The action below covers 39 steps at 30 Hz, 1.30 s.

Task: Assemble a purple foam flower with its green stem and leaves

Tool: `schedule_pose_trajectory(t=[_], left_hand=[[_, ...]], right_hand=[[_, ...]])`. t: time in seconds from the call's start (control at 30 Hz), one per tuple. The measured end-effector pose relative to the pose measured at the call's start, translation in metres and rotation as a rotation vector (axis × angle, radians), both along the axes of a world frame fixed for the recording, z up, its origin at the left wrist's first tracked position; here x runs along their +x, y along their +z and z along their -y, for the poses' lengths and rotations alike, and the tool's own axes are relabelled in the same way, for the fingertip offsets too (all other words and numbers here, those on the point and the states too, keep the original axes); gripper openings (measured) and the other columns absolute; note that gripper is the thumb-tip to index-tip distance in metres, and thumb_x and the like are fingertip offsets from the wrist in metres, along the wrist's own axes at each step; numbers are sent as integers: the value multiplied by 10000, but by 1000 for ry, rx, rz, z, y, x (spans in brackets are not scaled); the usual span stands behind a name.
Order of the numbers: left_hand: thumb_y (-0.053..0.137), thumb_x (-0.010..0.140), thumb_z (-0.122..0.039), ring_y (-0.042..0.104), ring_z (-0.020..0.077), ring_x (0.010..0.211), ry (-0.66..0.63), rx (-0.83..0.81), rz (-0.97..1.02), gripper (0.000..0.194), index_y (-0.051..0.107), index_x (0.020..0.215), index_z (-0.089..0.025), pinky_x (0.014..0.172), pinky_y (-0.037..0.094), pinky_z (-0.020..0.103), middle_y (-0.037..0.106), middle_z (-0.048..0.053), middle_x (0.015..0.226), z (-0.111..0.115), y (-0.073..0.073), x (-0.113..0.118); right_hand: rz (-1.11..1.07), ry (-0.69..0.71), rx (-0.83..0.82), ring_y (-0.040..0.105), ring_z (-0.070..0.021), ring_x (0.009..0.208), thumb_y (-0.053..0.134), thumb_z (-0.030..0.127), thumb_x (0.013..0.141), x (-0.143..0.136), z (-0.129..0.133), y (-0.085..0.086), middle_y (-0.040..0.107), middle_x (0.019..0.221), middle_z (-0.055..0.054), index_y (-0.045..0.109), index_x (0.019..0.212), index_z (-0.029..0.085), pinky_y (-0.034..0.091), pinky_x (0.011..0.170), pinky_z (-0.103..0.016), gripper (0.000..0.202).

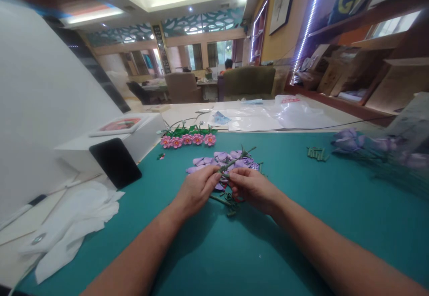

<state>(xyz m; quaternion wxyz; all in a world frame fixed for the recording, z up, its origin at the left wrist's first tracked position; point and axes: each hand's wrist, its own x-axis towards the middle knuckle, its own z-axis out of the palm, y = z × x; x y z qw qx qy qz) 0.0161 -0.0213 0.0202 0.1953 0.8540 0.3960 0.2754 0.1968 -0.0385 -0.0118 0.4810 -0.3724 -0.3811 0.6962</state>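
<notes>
Pinching green stem point(235, 161), left grip point(200, 186), right grip point(254, 188) closed

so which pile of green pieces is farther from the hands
The small pile of green pieces off to the right, beside the purple flowers; the other green pile lies close to both hands.

We count two bare hands: one left hand point(201, 184), one right hand point(254, 186). At centre we find one raised green stem point(238, 160) and overlapping purple petals point(203, 161) too crowded to count. We tally five pink flowers point(187, 139) left of centre, three blurred lilac flowers point(348, 141) at right, one person point(228, 64) at upper centre.
</notes>
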Motion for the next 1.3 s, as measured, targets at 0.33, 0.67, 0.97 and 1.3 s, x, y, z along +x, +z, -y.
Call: schedule_pose_trajectory(t=[0.33,0.67,0.97,1.3], left_hand=[[344,925,-382,596,178,780,6,4,-10,308,596,947,-205,695,426,258,664,29,848,0,0,0],[338,925,-373,593,181,761,24,20,-31,320,604,955,-197,683,416,261,667,37,838,1,-1,1],[384,920,-348,635,185,823,30,34,35,337,651,1028,-174,751,461,254,707,56,889,-1,-3,1],[438,909,-338,661,182,779,46,52,62,336,692,1038,-160,748,488,248,723,55,816,-1,-5,1]], right_hand=[[-5,-8,11,476,-59,469,854,417,581,-1,0,-1,553,545,51,571,680,168,319,440,-193,390],[-12,-18,-3,480,-60,457,863,429,561,-2,0,-2,555,532,56,580,697,168,321,432,-193,409],[-46,-39,-10,481,-60,452,878,407,539,-6,4,4,564,510,48,594,654,156,324,437,-192,396],[-98,-34,-44,493,-60,451,884,366,537,-8,8,7,578,508,39,601,623,152,346,453,-189,365]])
